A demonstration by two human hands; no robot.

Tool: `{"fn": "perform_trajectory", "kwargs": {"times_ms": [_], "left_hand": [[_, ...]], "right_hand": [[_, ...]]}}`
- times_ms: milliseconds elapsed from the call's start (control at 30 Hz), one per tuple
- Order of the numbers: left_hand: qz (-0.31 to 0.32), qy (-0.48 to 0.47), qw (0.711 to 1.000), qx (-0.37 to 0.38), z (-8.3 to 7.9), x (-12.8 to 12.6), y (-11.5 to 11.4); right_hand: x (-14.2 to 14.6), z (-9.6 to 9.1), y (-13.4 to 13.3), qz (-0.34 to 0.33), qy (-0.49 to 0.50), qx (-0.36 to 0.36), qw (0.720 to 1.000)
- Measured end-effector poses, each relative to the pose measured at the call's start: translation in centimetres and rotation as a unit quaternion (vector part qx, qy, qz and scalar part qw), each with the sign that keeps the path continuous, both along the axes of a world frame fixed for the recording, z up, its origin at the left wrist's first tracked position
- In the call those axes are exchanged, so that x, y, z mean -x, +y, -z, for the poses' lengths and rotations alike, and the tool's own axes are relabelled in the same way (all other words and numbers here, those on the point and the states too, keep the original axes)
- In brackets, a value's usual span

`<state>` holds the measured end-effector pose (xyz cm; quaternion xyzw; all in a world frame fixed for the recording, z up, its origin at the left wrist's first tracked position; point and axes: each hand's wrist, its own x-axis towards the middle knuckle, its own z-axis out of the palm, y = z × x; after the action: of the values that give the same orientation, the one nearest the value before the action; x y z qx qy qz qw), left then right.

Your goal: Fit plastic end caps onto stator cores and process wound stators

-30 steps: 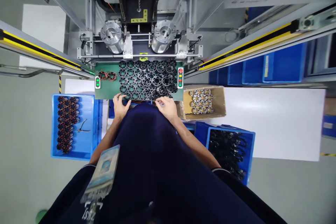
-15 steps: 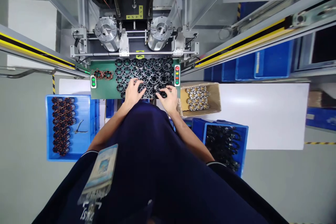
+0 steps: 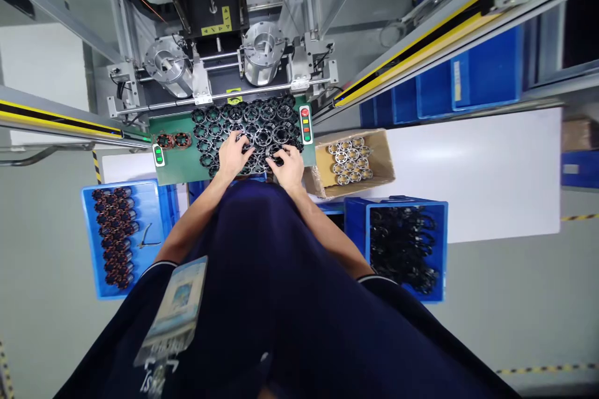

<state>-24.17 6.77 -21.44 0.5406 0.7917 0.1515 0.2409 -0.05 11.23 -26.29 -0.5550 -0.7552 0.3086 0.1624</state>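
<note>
Head view, dark rings under and around left hand and right hand, both curled; grip impossible to tell

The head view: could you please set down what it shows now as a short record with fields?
Left hand: fingers curled over the black rings; grip unclear; left hand
Right hand: right hand at the near side of the same rings; grip unclear
Surface: green board, with two copper-wound rings at its left end
Left tray: blue tray with copper-wound parts and a pliers-like tool
Box: cardboard box holding pale rings
Right bin: blue bin with black parts
</note>
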Motion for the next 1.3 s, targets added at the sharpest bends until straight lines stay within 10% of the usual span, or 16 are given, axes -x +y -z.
{"fn": "perform_trajectory", "kwargs": {"times_ms": [333, 533, 767, 1300], "left_hand": [[-0.076, -0.033, 0.993, -0.087, -0.8, -0.2, -1.5], [-0.168, -0.190, 0.928, -0.271, -6.4, -0.2, -4.2], [-0.195, -0.313, 0.896, -0.248, -11.9, -2.4, -7.7], [-0.193, -0.298, 0.915, -0.193, -10.9, -3.0, -11.7]], "right_hand": [[-1.0, -4.1, -0.6, 0.049, 0.125, -0.004, 0.991], [-1.6, -12.5, -0.7, 0.048, 0.366, 0.026, 0.929], [-0.2, -22.1, 0.8, -0.051, 0.479, 0.094, 0.871], [0.8, -28.2, 2.3, -0.049, 0.465, 0.156, 0.870]]}}
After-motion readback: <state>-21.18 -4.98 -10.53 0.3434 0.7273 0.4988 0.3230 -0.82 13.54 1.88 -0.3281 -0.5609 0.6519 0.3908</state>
